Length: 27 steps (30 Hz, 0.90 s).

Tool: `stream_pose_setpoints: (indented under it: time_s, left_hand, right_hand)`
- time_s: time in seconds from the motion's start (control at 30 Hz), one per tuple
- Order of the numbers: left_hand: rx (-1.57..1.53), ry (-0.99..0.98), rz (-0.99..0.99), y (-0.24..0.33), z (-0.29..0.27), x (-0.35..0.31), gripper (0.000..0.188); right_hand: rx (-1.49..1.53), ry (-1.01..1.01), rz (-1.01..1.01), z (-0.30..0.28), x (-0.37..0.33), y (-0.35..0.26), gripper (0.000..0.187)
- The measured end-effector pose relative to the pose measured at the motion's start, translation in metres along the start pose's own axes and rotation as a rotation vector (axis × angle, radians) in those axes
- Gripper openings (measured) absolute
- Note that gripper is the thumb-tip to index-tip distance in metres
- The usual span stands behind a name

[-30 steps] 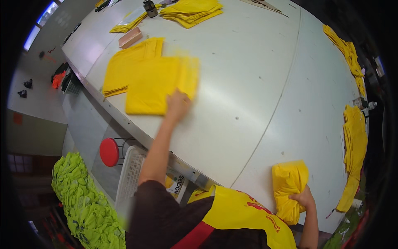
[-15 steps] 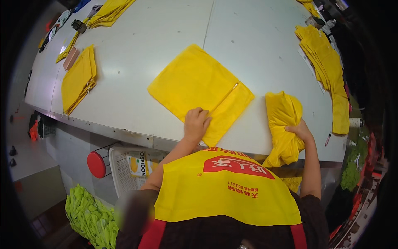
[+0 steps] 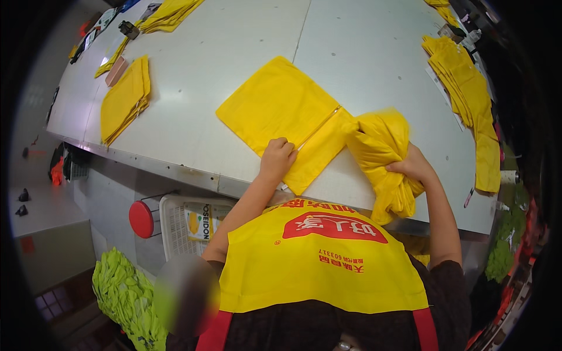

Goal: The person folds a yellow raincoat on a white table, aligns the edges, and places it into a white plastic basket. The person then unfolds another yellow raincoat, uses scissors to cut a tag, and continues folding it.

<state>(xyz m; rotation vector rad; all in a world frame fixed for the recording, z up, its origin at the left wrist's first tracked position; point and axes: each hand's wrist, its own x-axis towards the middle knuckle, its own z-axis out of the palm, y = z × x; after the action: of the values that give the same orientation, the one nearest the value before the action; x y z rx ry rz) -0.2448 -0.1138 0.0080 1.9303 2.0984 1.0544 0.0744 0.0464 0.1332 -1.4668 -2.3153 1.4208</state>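
A flat yellow cloth cover (image 3: 275,105) with a zipper across it lies on the pale table, one corner pointing away from me. My left hand (image 3: 277,160) is on its near left edge, fingers curled together on the fabric by the zipper's end. To the right, my right hand (image 3: 413,165) grips a bunched yellow cloth (image 3: 379,140) around its middle. The upper part of that bundle reaches over the cover's right corner and looks slightly blurred. Its lower end hangs by the table's front edge. My right palm is hidden partly by the folds.
Stacks of folded yellow cloth lie left (image 3: 126,99), far left (image 3: 170,14) and right (image 3: 468,111). A pink box (image 3: 116,71) touches the left stack. Beyond the table's front edge are a red stool (image 3: 141,219), a white basket (image 3: 174,234) and a bright green pile (image 3: 123,292).
My right hand has moved left and away from me with the bunched cloth, which now overlaps the cover's right corner. My left hand stays on the cover. The whole view has shifted slightly.
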Motion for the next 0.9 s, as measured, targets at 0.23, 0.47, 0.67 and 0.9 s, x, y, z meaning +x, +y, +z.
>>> stream_pose_setpoints:
  time_s: [0.23,0.47,0.67,0.9]
  left_hand:
    - [0.082,-0.037,-0.097,-0.01,0.009,0.008,0.011]
    - [-0.858,0.172,-0.558,-0.034,-0.026,0.024,0.01]
    - [-0.389,-0.016,-0.205,-0.007,-0.064,0.015,0.007]
    - [-0.063,0.175,0.233,0.033,-0.063,0.046,0.01]
  right_hand:
    - [-0.278,-0.052,-0.163,0.026,0.033,-0.07,0.068]
    - [-0.641,-0.515,-0.469,0.084,0.07,-0.089,0.055]
    - [-0.42,-0.499,-0.278,0.072,0.083,-0.098,0.067]
    - [-0.471,-0.223,-0.051,0.068,0.089,-0.094,0.068]
